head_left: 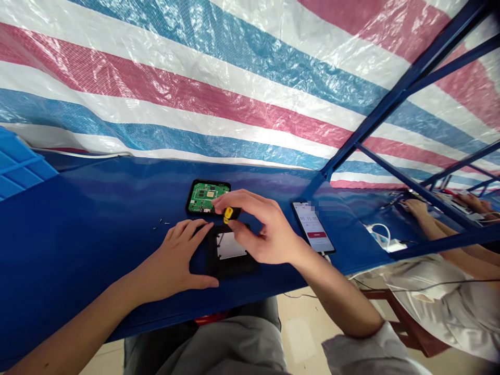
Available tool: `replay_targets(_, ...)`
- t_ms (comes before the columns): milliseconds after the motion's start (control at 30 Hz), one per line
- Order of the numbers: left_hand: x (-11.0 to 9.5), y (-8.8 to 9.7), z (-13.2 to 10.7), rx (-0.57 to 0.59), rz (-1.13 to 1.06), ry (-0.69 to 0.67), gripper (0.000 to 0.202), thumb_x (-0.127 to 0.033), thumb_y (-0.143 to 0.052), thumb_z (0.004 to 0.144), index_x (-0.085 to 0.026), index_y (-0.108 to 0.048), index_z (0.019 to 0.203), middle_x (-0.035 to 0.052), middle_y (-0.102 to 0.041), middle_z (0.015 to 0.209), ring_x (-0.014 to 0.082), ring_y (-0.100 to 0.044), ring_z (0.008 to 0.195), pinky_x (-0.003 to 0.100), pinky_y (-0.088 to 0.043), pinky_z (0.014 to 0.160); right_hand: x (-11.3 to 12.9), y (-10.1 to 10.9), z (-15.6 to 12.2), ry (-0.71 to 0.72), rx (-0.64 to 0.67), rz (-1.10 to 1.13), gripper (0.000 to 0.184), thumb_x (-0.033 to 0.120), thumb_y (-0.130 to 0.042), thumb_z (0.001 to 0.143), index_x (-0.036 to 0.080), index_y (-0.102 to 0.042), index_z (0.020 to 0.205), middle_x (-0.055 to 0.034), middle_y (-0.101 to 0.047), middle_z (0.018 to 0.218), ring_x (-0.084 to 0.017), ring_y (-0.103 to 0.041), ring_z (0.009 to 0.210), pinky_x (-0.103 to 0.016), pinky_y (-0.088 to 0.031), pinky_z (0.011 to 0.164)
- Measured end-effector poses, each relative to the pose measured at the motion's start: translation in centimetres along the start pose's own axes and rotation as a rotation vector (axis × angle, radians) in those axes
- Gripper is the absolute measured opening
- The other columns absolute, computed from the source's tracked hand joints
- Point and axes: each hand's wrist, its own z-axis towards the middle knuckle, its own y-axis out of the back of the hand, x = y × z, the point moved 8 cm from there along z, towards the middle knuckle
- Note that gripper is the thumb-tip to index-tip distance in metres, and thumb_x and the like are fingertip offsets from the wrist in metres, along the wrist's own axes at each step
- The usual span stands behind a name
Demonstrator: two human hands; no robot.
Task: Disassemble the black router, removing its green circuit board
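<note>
My left hand (177, 258) lies flat on the blue table (78, 234), fingers stretched, steadying the left side of a black device casing (230, 258) with a pale panel inside. My right hand (260, 226) is closed on a small yellow and black screwdriver (229, 213), held upright over the casing's top edge. Just behind sits a black frame holding a green circuit board (205, 198). A few tiny screws (160, 224) lie on the table left of my left hand.
A phone (313, 227) with a lit timer screen lies right of my right hand, cable attached. A blue plastic crate (19, 164) stands far left. Behind a blue metal frame (394, 86), another person's arms (433, 221) work at the adjacent bench. A striped tarp hangs behind.
</note>
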Motion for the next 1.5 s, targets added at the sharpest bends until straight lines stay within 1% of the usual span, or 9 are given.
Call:
replay_targets(200,-0.7,0.7,-0.4,-0.109,-0.018,0.002,0.114,-0.094,-0.066,0.081,-0.034,-0.036,0.172,0.0132,-0.045,0.171,0.0477,-0.033,0.159,0.064,-0.04,0.124,-0.6,0.7,-0.1,-0.032,-0.103,0.024,0.023,0.018,-0.066,0.102,0.027,-0.068,0.124,-0.006,-0.078,0.115,-0.021,-0.077,0.108,-0.036,-0.066,0.095)
replay_targets(300,-0.4,0.4,-0.3,-0.093,-0.026,-0.01,0.114,-0.092,-0.069,0.08,-0.035,-0.035,0.173,0.0128,-0.046,0.171,0.0483,-0.034,0.158,0.065,-0.04,0.123,-0.6,0.5,-0.2,-0.039,-0.068,0.057,0.034,0.012,-0.056,0.1,0.027,-0.064,0.129,-0.0071,-0.077,0.122,-0.022,-0.076,0.117,-0.04,-0.066,0.101)
replay_targets(400,0.1,0.1,-0.1,-0.058,-0.018,-0.015,0.115,-0.091,-0.069,0.08,-0.035,-0.033,0.174,0.0136,-0.043,0.173,0.0502,-0.032,0.159,0.066,-0.042,0.122,-0.4,0.5,-0.1,-0.004,-0.062,0.015,0.02,0.019,-0.066,0.1,0.026,-0.069,0.118,-0.0079,-0.077,0.121,-0.025,-0.075,0.119,-0.043,-0.065,0.103)
replay_targets(533,0.1,0.2,-0.1,-0.032,-0.003,0.009,0.117,-0.095,-0.067,0.079,-0.035,-0.034,0.173,0.0141,-0.043,0.172,0.0514,-0.031,0.16,0.067,-0.043,0.121,-1.2,-0.1,-0.1,-0.085,-0.049,0.119,0.033,0.027,-0.071,0.104,0.03,-0.063,0.136,-0.0039,-0.079,0.113,-0.02,-0.079,0.104,-0.036,-0.068,0.094)
replay_targets(767,-1.0,0.9,-0.6,-0.119,-0.009,0.024,0.113,-0.094,-0.065,0.081,-0.033,-0.037,0.172,0.0137,-0.044,0.173,0.0499,-0.032,0.16,0.065,-0.043,0.122,-1.7,-0.3,0.1,-0.099,-0.018,0.248,0.021,0.023,-0.069,0.102,0.029,-0.07,0.123,-0.0077,-0.077,0.133,-0.025,-0.07,0.135,-0.045,-0.062,0.112)
replay_targets(933,-0.7,0.6,-0.4,-0.088,-0.012,0.018,0.115,-0.095,-0.065,0.08,-0.034,-0.035,0.173,0.0136,-0.043,0.173,0.0492,-0.032,0.16,0.065,-0.043,0.122,-2.2,-1.2,-0.1,-0.178,0.061,0.306,0.046,0.021,-0.051,0.106,0.031,-0.051,0.151,-0.006,-0.074,0.132,-0.02,-0.074,0.125,-0.04,-0.064,0.108)
replay_targets(1100,-0.3,0.5,-0.2,-0.101,-0.006,0.0,0.114,-0.097,-0.061,0.081,-0.033,-0.037,0.171,0.013,-0.046,0.17,0.0462,-0.034,0.159,0.063,-0.042,0.123,-1.7,-0.9,0.1,-0.108,-0.003,0.183,0.018,0.025,-0.064,0.103,0.027,-0.062,0.121,-0.0064,-0.075,0.124,-0.022,-0.074,0.119,-0.041,-0.064,0.105)
replay_targets(1233,0.0,0.0,-0.1,-0.067,-0.004,-0.017,0.115,-0.095,-0.066,0.079,-0.034,-0.037,0.171,0.0132,-0.047,0.169,0.0485,-0.034,0.158,0.063,-0.044,0.121,-1.7,-0.6,0.2,-0.076,-0.054,0.154,0.032,0.029,-0.08,0.098,0.03,-0.066,0.127,-0.0045,-0.077,0.119,-0.022,-0.076,0.115,-0.039,-0.064,0.104)
replay_targets(1500,-1.0,0.8,-0.2,-0.072,-0.004,0.005,0.117,-0.1,-0.058,0.079,-0.029,-0.04,0.171,0.0155,-0.045,0.171,0.0483,-0.034,0.158,0.065,-0.042,0.123,-1.8,-0.4,0.3,-0.077,-0.063,0.151,0.024,0.017,-0.059,0.104,0.026,-0.065,0.125,-0.0087,-0.072,0.131,-0.022,-0.073,0.125,-0.039,-0.064,0.104)
